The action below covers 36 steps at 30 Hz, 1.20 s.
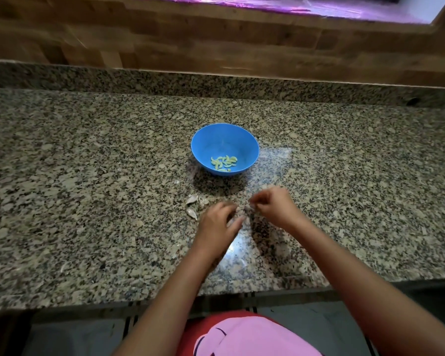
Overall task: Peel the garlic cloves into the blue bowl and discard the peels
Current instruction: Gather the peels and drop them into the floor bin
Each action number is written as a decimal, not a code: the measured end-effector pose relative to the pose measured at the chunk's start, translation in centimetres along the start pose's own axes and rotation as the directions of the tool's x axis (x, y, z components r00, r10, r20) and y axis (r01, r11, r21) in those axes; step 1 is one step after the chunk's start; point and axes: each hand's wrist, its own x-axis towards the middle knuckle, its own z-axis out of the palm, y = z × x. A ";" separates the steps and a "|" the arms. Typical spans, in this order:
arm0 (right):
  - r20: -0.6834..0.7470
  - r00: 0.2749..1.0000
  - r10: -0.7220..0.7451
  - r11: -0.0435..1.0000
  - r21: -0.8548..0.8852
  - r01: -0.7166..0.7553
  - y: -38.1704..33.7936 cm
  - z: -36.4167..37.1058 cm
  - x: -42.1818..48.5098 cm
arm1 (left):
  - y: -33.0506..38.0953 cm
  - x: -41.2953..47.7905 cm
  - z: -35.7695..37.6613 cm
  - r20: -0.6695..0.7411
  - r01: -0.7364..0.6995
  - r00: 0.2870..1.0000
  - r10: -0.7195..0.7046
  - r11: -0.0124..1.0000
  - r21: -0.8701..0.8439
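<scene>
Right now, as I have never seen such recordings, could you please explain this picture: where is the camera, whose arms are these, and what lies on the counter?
There is no machine here. A person wears one camera on the head, so you look down at their own two arms. On the granite counter stands a blue bowl with peeled cloves inside. Pale peels lie nearer the person, beside the left hand, which has fairly straight fingers, low over the counter. The right hand has curled fingers, as if pinching something small, but blur hides whether its grip holds anything.
</scene>
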 end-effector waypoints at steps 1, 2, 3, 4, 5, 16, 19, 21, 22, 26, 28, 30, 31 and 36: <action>0.008 0.999 -0.032 0.990 -0.136 0.033 0.0 -0.1 0.1 | -0.2 -0.4 0.5 -0.004 -0.017 1.000 0.017 0.999 0.040; 0.017 0.998 -0.064 0.962 -0.266 0.066 0.0 -0.2 0.2 | -0.4 -0.6 0.9 -0.012 -0.040 0.999 0.041 0.996 0.083; 0.032 0.995 -0.097 0.920 -0.379 0.102 0.0 -0.3 0.3 | -0.6 -0.7 1.2 -0.021 -0.064 0.998 0.067 0.990 0.125; 0.050 0.989 -0.138 0.876 -0.460 0.145 0.0 -0.2 0.2 | -0.6 -0.7 1.3 -0.028 -0.083 0.996 0.089 0.984 0.159; 0.063 0.981 -0.183 0.833 -0.519 0.189 0.0 0.0 0.2 | -0.7 -0.7 1.4 -0.033 -0.097 0.994 0.104 0.978 0.182; 0.127 0.837 -0.533 0.533 -0.718 0.448 1.2 2.2 -1.6 | -0.4 -0.9 1.5 -0.049 -0.117 0.990 0.129 0.972 0.204; -0.114 0.915 -0.388 0.848 -0.432 0.306 2.0 2.3 -1.9 | -0.1 -0.7 1.0 -0.060 -0.082 0.994 0.087 0.993 0.082; -0.215 0.970 -0.110 0.993 -0.067 0.098 1.9 2.0 -2.2 | 0.5 -0.3 0.5 -0.066 -0.015 0.998 0.011 0.997 -0.073; -0.203 0.979 -0.010 0.992 0.119 0.035 1.7 1.9 -2.3 | 1.0 -0.1 0.2 -0.054 0.039 0.997 -0.049 0.984 -0.174; -0.167 0.982 0.090 0.871 0.492 0.003 -0.1 1.6 -2.9 | 2.9 0.5 -0.9 0.091 0.249 0.960 -0.264 0.660 -0.709; -0.161 0.981 0.106 0.820 0.572 0.006 -0.7 1.4 -3.2 | 3.2 0.8 -1.2 0.107 0.261 0.953 -0.282 0.589 -0.765; -0.120 0.987 0.110 0.769 0.640 -0.007 -0.9 1.2 -3.3 | 3.1 1.0 -1.4 0.106 0.264 0.952 -0.288 0.593 -0.761; -0.096 0.989 0.116 0.747 0.664 -0.023 -1.0 1.1 -3.3 | 3.1 1.1 -1.5 0.101 0.266 0.950 -0.295 0.598 -0.756; -0.215 0.976 0.023 0.929 0.366 0.059 -1.4 0.9 -3.7 | 3.6 1.3 -0.7 0.104 0.326 0.928 -0.358 0.646 -0.690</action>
